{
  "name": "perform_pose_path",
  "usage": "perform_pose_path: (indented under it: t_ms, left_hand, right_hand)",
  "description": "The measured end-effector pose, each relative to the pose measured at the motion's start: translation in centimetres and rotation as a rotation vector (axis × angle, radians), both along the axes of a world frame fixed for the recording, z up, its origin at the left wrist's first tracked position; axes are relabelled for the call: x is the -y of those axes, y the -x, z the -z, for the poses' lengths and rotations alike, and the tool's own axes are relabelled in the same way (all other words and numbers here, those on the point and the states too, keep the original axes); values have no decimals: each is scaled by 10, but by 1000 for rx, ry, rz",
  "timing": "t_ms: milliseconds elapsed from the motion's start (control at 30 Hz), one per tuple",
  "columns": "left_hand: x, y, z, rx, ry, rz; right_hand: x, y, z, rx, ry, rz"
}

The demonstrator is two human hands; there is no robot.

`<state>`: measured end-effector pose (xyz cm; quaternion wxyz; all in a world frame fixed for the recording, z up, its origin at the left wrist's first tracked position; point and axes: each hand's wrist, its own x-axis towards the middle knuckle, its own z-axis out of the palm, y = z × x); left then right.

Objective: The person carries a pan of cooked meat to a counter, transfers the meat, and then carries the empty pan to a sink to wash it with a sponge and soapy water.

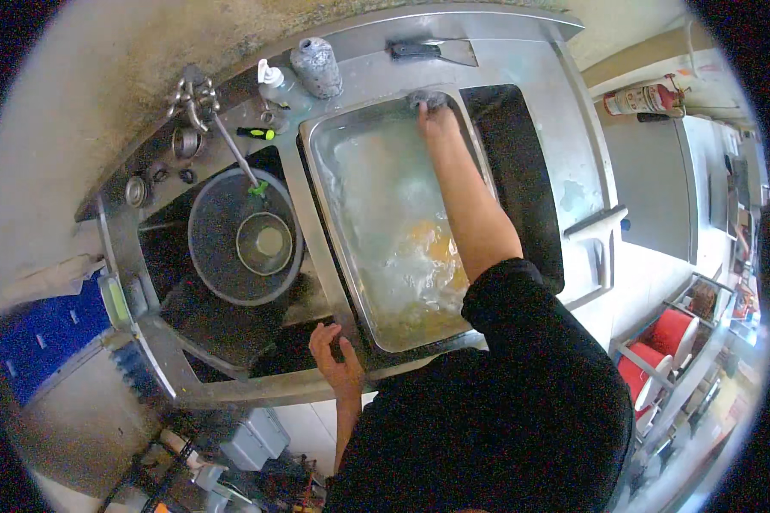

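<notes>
A large rectangular metal tray of cloudy, rippling water rests over a sink basin. At its far right corner my right hand presses a grey scouring pad, probably steel wool, to the rim; the fingers are partly hidden. My left hand hovers near the sink's front edge, fingers curled apart and holding nothing. Something yellowish shows blurred under the water. In the left basin stands a large round container with a smaller round vessel inside it.
Behind the tray stand a pump bottle and a grey mottled bottle. A faucet reaches over the left basin. A black-handled scraper lies on the back ledge. A squeegee-like tool sits at the right edge.
</notes>
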<state>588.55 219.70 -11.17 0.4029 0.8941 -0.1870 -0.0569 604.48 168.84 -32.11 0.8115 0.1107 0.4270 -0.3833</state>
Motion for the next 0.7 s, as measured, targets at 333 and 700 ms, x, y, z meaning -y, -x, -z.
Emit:
perform_pose_path:
  t_ms: [333,700]
  left_hand:
    - [-15,12,-7,-1,38,-39]
    - [-18,54,-3,4,102,-87]
  right_hand:
    - [5,-2,26,-178,33,32]
    - [-7,61,-143,-1710,2562,-1237]
